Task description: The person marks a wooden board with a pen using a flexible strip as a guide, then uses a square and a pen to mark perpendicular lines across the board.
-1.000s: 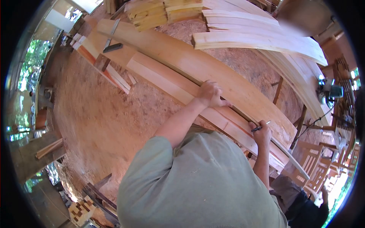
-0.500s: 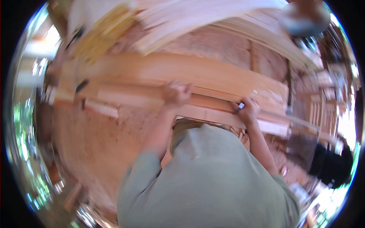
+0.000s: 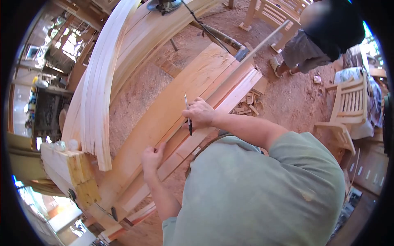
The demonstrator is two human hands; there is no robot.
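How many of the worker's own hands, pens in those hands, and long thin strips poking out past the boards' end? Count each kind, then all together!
Left hand and right hand: 2
Pen: 1
Long thin strip: 1
Total: 4

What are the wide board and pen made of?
Wide board: probably wood, bare and smooth; its tan face looks matt, streaky at the far end.
Pen: likely plastic, judging by its smooth black end; the pale end is too small to tell.

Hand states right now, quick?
Left hand: fingers curled; can't tell whether it grips anything.
Right hand: closed, holding a pen.
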